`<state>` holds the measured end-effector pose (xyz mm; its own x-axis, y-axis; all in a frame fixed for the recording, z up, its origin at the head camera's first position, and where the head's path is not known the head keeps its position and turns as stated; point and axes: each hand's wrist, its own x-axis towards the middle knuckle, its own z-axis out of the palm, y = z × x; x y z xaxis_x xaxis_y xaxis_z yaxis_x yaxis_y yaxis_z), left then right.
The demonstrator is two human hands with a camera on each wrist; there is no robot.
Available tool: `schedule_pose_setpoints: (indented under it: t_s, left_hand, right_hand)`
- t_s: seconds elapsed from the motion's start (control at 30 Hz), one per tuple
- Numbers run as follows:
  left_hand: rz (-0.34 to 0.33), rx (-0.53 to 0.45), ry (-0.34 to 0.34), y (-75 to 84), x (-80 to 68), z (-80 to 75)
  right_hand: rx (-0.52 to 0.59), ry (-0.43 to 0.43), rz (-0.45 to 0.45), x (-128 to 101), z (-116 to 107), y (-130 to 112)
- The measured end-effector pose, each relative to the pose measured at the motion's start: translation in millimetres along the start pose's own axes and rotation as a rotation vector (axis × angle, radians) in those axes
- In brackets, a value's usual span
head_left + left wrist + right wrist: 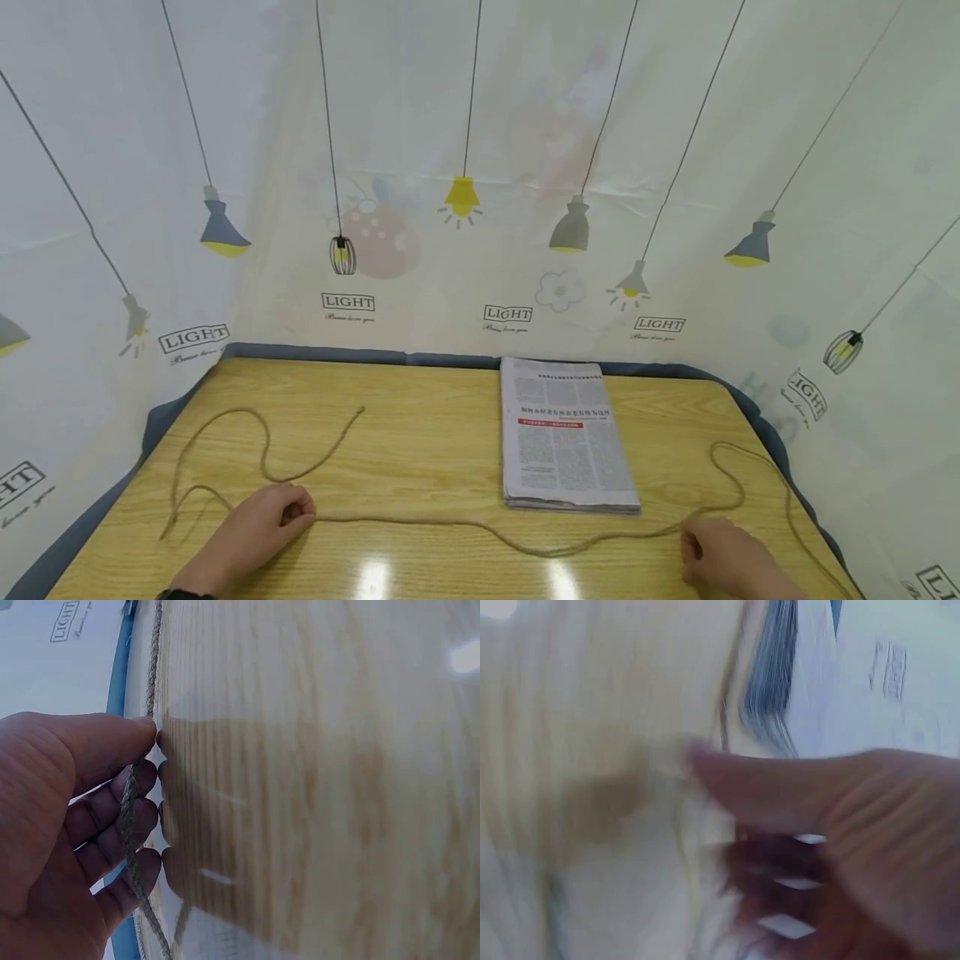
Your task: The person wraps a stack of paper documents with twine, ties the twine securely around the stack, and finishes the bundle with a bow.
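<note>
Rope (420, 522) runs under curled left fingers (139, 825), beside blurred right fingers (693, 546).

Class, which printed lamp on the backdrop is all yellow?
The bulb-shaped lamp at the centre, behind the table; the other lamps are grey, blue-grey or wire cages.

A long length of coarse, twisted jute rope (480, 527) — tan, thin, slack — lies across the wooden tabletop. Its middle run sags in a shallow wave along the near edge, from about 8 o'clock to 4 o'clock. At the 9 o'clock side it curls back in a loose loop with a free end pointing toward 11 o'clock. At 3 o'clock it bends into another open loop, then trails down toward 5 o'clock — off the near right corner.
</note>
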<state>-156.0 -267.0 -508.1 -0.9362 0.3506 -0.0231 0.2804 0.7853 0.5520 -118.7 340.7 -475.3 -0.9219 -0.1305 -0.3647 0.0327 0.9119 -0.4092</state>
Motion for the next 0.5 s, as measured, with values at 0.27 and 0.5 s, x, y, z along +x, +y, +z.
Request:
schedule_pose_setpoints:
  t_s: [0.27,0.5]
  left_hand:
    - [-0.017,-0.031,-0.02,0.0,-2.6,0.3]
    - [0.032,-0.028,-0.009,-8.5,-4.4,0.8]
  right_hand:
    - [-0.102,0.166,-0.243,20.1,25.8,-21.9]
    - [-0.184,0.224,-0.141,21.1,31.7,-22.7]
